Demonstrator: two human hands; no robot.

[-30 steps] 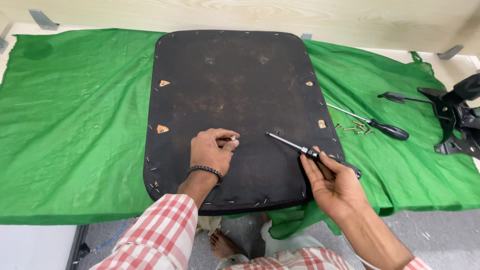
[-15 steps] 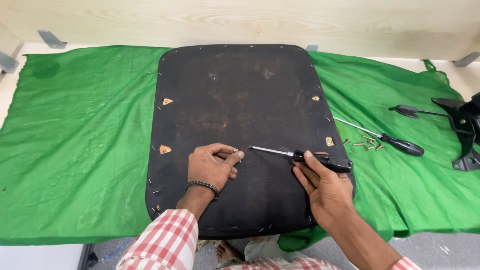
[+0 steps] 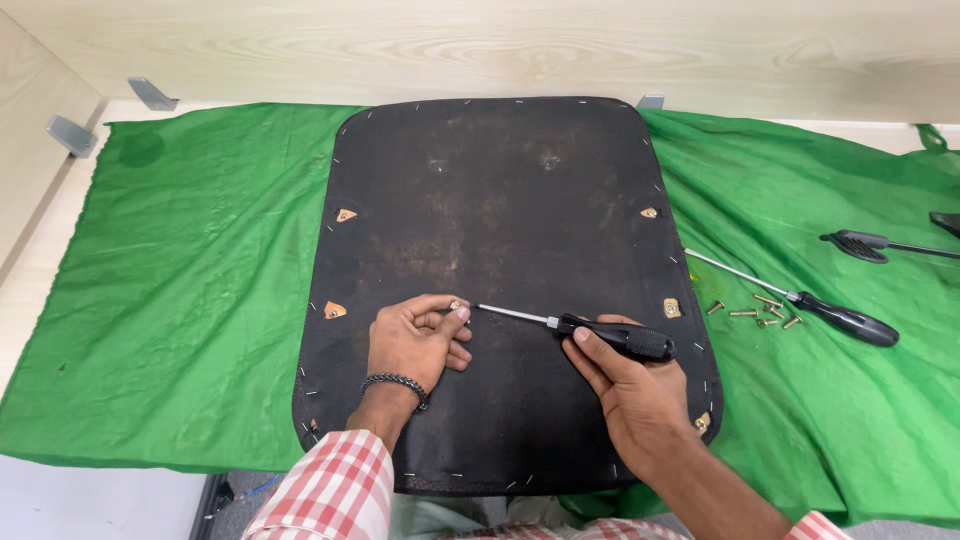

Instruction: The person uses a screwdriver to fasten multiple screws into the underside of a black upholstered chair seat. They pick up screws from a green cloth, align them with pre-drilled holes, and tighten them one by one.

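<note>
I am watching a small brass screw sitting pinched at the fingertips of the left hand, low on the left half of a black fabric-covered seat panel. The left hand is resting on the panel with its thumb and forefinger closing together on that screw, the other fingers curling loosely beneath. A black-handled screwdriver is lying nearly level, its slim shaft pointing left so that the tip is meeting the screw; the right hand is wrapping around the handle, fingers clamping it from below and thumb pressing on top. The panel is lying flat on a green cloth that is covering the pale wooden bench (staples are showing along the panel's edge, and small tan patches near its sides). To the right, on the cloth, a second screwdriver is lying beside a little scatter of loose screws, well apart from both hands.
</note>
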